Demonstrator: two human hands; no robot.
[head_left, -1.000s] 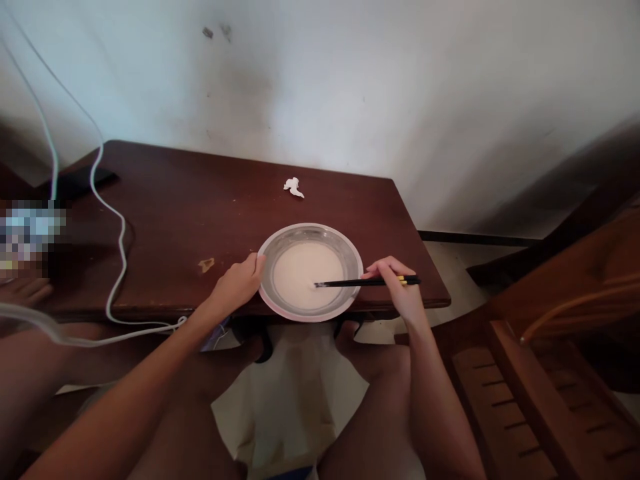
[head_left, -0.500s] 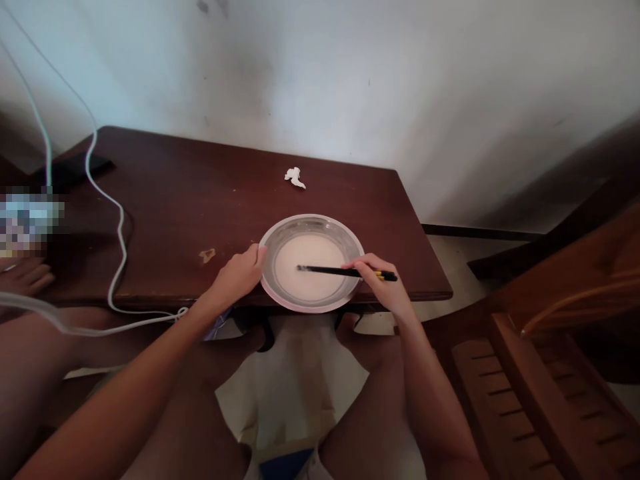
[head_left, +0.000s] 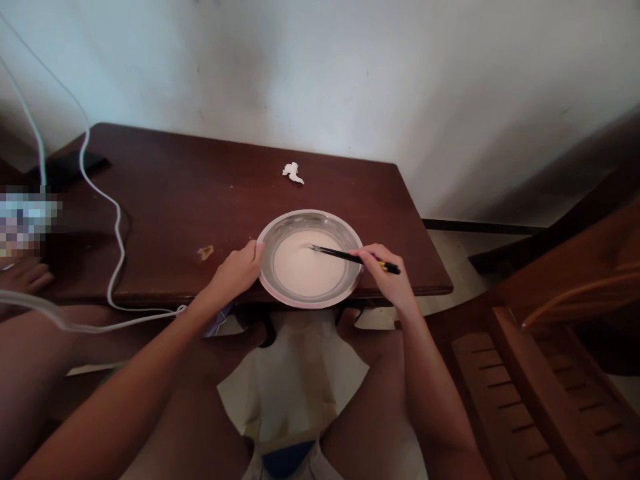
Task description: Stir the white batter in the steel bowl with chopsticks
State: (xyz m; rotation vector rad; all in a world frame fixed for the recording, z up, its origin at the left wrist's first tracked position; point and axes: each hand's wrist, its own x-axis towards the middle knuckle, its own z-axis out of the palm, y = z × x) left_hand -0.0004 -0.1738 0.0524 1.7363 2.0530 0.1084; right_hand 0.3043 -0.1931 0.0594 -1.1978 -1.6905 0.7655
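A round metal basin (head_left: 345, 233) sits at the table's front edge, its near rim reaching past it. Inside lies a pale, milky mixture (head_left: 310, 273) with a smooth surface. My left hand (head_left: 243, 265) grips the basin's left rim, thumb on top. In my right hand (head_left: 383, 265) are black chopsticks (head_left: 340, 254) with gold bands near the back end. They slant leftward over the right rim, and their tips touch the mixture near the basin's middle. Whether both sticks lie fully side by side is hard to tell.
The dark wooden table (head_left: 165, 180) stands against a wall and carries a crumpled white tissue (head_left: 293, 173). A white cable (head_left: 119, 233) runs down its left side. Another person's hand (head_left: 25, 273) rests at far left. A slatted wooden chair (head_left: 500, 373) stands right.
The chopsticks' tips have moved right and toward the far side of the basin, with my right hand shifting slightly. My left hand keeps its hold on the rim.
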